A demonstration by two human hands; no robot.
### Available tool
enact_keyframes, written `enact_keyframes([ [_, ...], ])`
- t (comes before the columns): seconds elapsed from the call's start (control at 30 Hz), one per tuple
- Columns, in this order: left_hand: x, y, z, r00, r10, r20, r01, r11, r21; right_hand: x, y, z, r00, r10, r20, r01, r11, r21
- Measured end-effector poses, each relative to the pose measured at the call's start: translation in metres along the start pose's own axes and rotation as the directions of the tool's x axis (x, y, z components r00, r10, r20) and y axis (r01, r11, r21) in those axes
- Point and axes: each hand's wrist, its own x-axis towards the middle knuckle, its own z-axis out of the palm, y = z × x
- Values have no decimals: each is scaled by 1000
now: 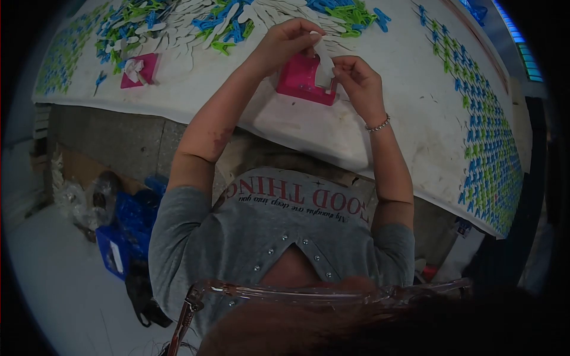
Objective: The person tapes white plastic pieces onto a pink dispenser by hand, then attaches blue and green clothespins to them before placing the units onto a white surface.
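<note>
My left hand (291, 44) is closed, its fingertips pinching the upper end of a white flat strip (323, 66) with a rounded shape. On the strip's right side my right hand (359, 83) is closed too, thumb and fingers at its edge. The strip stands over a bright pink block-like fixture (297, 80) on the white-covered table (380, 113). Part of the fixture is hidden behind the strip and my left hand. Beyond my hands lies a heap of similar white flat pieces (178, 38), mixed with blue and green clip-like pieces (222, 26).
A second pink fixture (147, 66) at the left has crumpled white material (134, 70) on it. Rows of blue and green clips (490, 154) line the table's right side, and more clips (65, 59) cover the far left. Blue plastic bags (133, 216) lie below the table.
</note>
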Motion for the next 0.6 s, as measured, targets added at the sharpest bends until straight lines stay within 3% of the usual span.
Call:
enact_keyframes([
  [0.07, -3, 1, -3, 1000, -22, 8, 22, 998, -63, 0, -11, -3, 988, 111, 109, -131, 972, 197],
  [0.1, -5, 3, -5, 999, -43, 16, 45, 991, -128, -1, -15, -2, 988, 107, 108, -127, 972, 199],
  [0.17, -10, 11, -5, 999, -30, 20, 32, 989, -145, -1, -21, 0, 951, 245, 187, -305, 837, 454],
  [0.23, -11, 15, -6, 1000, -16, 26, 20, 986, -168, 0, -17, -4, 955, 218, 202, -290, 836, 466],
  [0.3, -10, 15, -9, 984, 127, 126, -137, 988, 75, 0, -17, -5, 956, 192, 221, -277, 836, 474],
  [0.37, -10, 17, -6, 989, 116, 94, -127, 985, 113, 1, -20, -1, 990, 102, 93, -125, 951, 284],
  [0.4, -10, 18, -5, 993, 99, 59, -107, 983, 151, 1, -21, 0, 990, 102, 96, -126, 952, 280],
  [0.47, -10, 17, -4, 991, 124, 56, -132, 973, 187, -3, -22, 3, 999, -42, -21, 35, 969, -244],
  [0.53, -11, 14, -3, 989, 142, 48, -149, 964, 221, -4, -14, 7, 995, -90, -31, 77, 953, -293],
  [0.6, -13, 12, -3, 949, 303, 81, -307, 845, 437, -5, -6, 10, 989, -140, -38, 119, 932, -342],
])
